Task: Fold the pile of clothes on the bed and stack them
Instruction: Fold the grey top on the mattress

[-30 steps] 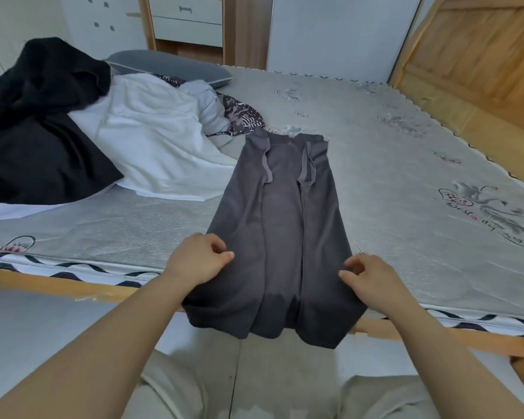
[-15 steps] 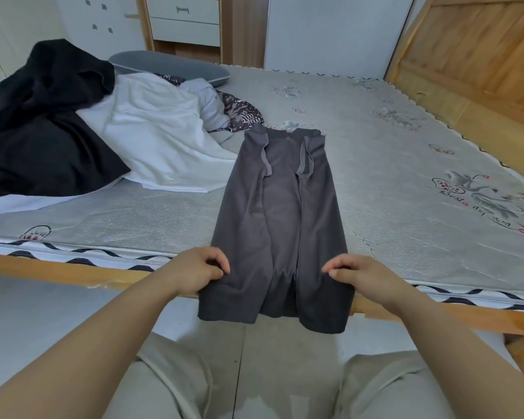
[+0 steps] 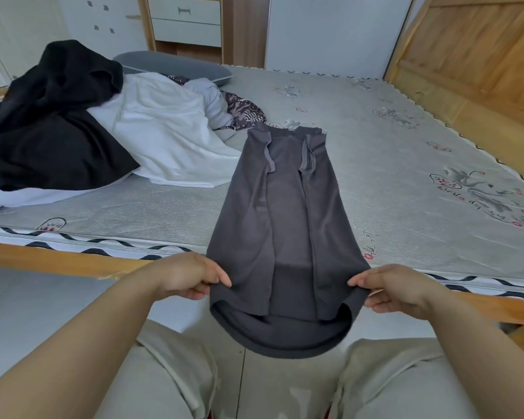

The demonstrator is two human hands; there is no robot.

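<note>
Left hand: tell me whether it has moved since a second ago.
Yes. The left hand was over the mattress beside the grey garment; it has pulled back toward the person, past the wooden bed rail, still pinching the hem.

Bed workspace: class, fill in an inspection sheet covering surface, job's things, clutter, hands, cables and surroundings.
Surface: grey printed mattress on a wooden frame.
Job's things: grey garment lying lengthwise, near end hanging over the bed edge; unfolded pile at left: black garment, white garment, patterned garment.
Clutter: grey pillow.
Hands: left hand and right hand pinch the grey garment's near corners.
Cables: nothing seen.
Surroundings: wooden drawers, wooden headboard.
</note>
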